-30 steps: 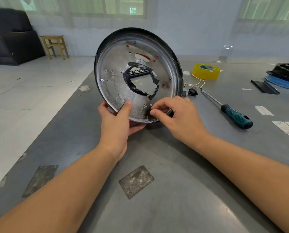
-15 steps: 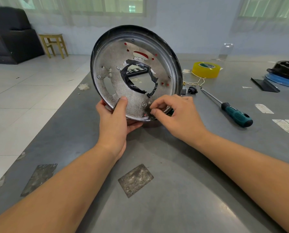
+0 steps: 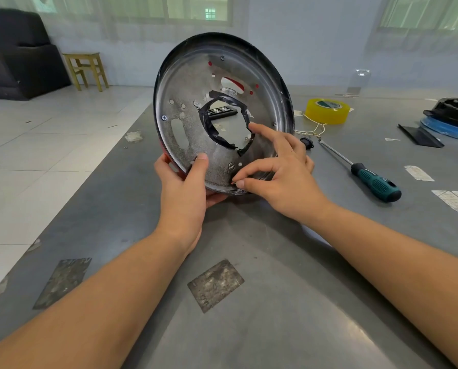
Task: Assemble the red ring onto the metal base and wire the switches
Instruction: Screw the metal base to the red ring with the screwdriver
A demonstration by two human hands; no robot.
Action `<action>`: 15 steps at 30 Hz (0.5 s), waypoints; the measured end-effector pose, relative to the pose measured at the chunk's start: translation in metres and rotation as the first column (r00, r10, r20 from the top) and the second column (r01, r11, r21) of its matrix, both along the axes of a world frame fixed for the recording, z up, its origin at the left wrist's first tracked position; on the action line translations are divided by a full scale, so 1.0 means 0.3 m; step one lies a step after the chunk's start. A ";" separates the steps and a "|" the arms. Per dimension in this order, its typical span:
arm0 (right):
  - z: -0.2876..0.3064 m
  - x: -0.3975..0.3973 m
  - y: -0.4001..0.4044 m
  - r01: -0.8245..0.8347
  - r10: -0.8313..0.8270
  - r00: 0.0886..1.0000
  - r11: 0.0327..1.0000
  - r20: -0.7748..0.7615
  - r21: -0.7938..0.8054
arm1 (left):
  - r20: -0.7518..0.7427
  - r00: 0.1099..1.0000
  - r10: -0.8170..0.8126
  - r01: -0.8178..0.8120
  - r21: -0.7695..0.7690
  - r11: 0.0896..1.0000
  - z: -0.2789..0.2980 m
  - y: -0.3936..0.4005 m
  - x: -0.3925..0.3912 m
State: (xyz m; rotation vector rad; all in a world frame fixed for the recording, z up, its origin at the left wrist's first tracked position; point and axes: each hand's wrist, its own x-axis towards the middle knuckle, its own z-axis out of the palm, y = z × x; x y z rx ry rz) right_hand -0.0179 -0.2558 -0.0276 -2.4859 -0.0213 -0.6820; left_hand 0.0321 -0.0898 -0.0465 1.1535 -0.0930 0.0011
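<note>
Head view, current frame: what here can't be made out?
- Red ring: seen only through holes in the metal base, which hides the rest.
- What the right hand pinches at the base's lower rim: too small, covered by its fingertips.
- Left hand: its fingers go behind the base.
- Black part at the right: cut off by the frame edge.
- Small black piece near the screwdriver: too small to identify.

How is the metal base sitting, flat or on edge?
On edge: metal base is tilted up, lower rim near the table, left hand gripping that rim.
</note>
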 end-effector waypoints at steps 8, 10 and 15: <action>0.003 -0.003 0.004 -0.006 0.007 1.000 0.999 -0.024 0.050 | 0.025 1.000 -0.001 0.000 0.038 0.999 -0.004 -0.003 -0.001; 0.002 -0.002 0.005 0.001 0.000 1.000 0.999 -0.022 0.050 | 0.027 1.000 -0.003 0.002 0.037 0.999 -0.006 -0.003 -0.001; -0.007 0.002 0.009 0.018 -0.017 1.000 0.998 -0.017 0.057 | 0.037 0.999 -0.003 0.001 0.049 0.999 -0.007 -0.004 0.000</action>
